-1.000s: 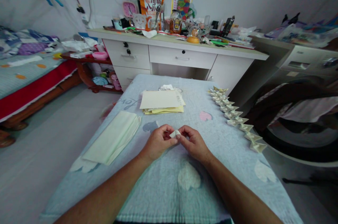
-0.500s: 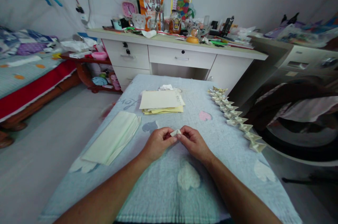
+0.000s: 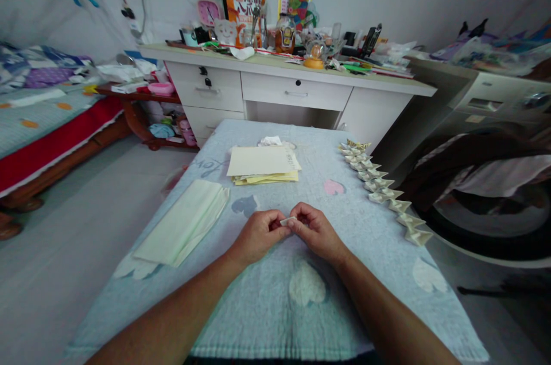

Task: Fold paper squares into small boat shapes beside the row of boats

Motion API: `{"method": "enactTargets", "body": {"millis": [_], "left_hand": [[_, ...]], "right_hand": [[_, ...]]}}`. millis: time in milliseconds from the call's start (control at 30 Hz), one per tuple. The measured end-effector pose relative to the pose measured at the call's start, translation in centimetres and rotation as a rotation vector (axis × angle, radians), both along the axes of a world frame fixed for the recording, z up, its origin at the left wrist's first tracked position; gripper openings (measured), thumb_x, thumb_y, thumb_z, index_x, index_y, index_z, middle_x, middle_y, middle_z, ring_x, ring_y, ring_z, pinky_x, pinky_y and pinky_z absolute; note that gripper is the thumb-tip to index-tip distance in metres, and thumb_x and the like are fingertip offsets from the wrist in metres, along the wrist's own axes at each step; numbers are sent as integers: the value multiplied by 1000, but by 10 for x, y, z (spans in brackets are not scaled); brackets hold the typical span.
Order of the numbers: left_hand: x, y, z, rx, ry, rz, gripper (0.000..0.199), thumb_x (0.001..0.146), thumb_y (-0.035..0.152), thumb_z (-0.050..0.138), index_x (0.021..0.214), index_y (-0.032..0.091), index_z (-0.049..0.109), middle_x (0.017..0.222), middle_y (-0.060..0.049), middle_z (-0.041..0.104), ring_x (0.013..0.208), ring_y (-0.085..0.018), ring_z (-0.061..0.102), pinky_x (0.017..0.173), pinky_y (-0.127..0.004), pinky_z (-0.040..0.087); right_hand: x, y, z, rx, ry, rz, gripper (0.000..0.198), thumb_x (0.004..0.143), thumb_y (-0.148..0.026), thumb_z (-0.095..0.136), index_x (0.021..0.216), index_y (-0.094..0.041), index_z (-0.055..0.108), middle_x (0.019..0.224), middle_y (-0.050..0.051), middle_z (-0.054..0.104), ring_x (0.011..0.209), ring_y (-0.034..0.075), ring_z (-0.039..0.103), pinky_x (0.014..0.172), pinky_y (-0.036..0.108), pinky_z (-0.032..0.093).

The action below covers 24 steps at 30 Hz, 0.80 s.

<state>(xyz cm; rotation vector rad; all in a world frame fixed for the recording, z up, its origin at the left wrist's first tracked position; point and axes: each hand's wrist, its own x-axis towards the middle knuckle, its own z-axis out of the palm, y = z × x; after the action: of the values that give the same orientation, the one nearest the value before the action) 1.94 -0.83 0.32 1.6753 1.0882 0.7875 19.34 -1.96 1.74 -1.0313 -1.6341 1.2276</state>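
In the head view, the left hand (image 3: 257, 237) and right hand (image 3: 317, 233) angle inward from the lower edge and nearly meet over the cloth-covered bench (image 3: 258, 307). Between them is the paper (image 3: 288, 220), a small strip seen edge-on, its long axis running nearly crosswise, right end slightly higher. Both hands' fingers are closed, pinching it from either side. The stack (image 3: 260, 161) lies beyond, the folded sheets (image 3: 181, 224) to the left.

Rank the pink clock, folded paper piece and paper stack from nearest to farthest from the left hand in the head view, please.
1. Folded paper piece, pinched by left hand and right hand.
2. Paper stack, ahead on the cloth.
3. Pink clock, back on the desk.
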Motion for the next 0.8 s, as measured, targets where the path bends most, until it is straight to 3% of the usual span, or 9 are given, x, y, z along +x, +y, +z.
{"method": "enactTargets", "body": {"millis": [267,433,800], "left_hand": [[3,-3,7,30,31,-36,22,78,37,61,76,14,60,60,5,45,56,-9,41,52,-20,30],[2,-2,6,43,82,-28,34,80,41,58,59,15,50,53,6,36,52,-8,34,49,-21,24],[3,-4,8,65,115,-63,31,80,40,58,61,15,54,54,6,41,53,-8,38,50,-21,27]], "right_hand": [[1,1,1,46,-6,-33,23,86,-36,59,74,-18,55,67,-2,51,64,11,45,62,23,36],[0,1,-1,9,34,-11,22,86,-37,58,75,-18,54,67,-3,50,64,11,45,61,23,36],[3,1,-1,127,-138,-32,22,89,-34,53,74,-18,54,66,-3,49,63,11,45,62,23,36]]}}
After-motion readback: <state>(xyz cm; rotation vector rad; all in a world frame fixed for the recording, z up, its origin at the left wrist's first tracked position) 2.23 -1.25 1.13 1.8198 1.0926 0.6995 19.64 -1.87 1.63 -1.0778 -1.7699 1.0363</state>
